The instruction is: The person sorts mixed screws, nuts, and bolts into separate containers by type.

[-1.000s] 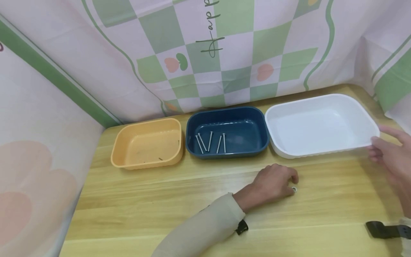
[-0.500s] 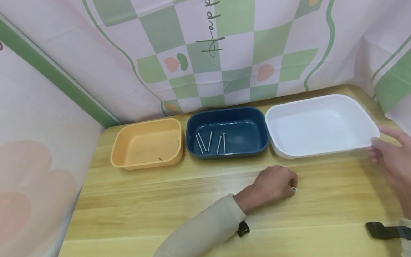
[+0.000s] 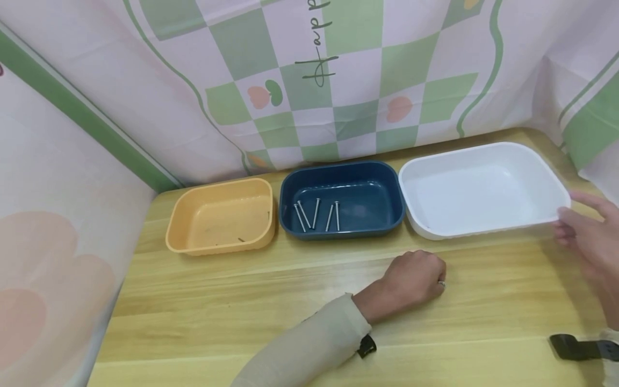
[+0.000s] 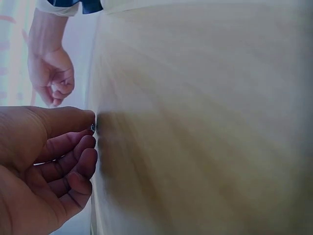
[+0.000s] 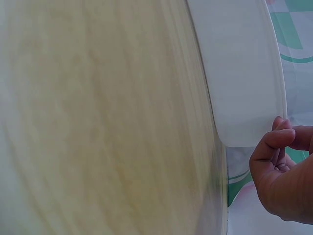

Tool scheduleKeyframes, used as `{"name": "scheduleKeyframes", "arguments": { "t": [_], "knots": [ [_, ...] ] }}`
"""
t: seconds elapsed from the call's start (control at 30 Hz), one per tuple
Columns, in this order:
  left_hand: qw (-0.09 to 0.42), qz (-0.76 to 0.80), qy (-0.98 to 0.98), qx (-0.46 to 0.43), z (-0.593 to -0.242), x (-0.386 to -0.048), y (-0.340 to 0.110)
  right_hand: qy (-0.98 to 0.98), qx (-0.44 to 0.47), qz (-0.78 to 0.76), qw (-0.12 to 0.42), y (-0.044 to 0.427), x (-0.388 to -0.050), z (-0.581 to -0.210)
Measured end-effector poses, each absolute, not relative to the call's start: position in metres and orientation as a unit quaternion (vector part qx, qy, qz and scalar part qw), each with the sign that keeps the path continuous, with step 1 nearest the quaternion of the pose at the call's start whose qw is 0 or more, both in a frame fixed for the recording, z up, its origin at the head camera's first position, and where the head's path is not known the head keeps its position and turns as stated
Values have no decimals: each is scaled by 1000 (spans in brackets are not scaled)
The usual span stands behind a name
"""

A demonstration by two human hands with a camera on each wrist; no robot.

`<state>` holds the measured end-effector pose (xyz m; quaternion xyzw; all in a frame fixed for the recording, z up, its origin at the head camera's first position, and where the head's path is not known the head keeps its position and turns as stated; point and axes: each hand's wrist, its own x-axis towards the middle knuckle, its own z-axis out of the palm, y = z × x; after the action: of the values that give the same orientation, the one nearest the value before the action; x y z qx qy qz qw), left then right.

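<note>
My left hand point(image 3: 413, 277) rests low over the wooden table, in front of the gap between the blue and white trays. Its thumb and index finger pinch a small shiny metal ring point(image 3: 442, 283); whether it is a nut or a washer I cannot tell. The left wrist view shows a sliver of this metal ring point(image 4: 93, 127) at the fingertips, close to the tabletop. At the far right, my right hand point(image 3: 592, 234) grips the near right corner of the white tray point(image 3: 483, 226). Thumb and fingers lie on its rim, as the right wrist view shows the right hand point(image 5: 283, 171).
Left of the white tray stands a dark blue tray point(image 3: 369, 207) with several long screws point(image 3: 316, 214) inside. Further left is a yellow tray point(image 3: 193, 228) holding a few small dark pieces point(image 3: 241, 239). A patterned curtain point(image 3: 358, 80) hangs behind the wooden table point(image 3: 203, 312).
The left hand's fingers have closed on the small metal ring, which lay at the fingertips on the table before. The right hand stays on the white tray, and the trays have not moved.
</note>
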<state>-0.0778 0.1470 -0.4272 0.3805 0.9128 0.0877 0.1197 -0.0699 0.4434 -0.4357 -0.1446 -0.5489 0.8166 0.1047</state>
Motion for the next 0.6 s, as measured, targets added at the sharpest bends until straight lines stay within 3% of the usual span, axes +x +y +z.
{"name": "scheduleKeyframes", "arguments": {
  "t": [0.6],
  "knots": [
    [110,118,913,374,-425,-82,143,-532,-130,829,112,443,-70,-437]
  ]
}}
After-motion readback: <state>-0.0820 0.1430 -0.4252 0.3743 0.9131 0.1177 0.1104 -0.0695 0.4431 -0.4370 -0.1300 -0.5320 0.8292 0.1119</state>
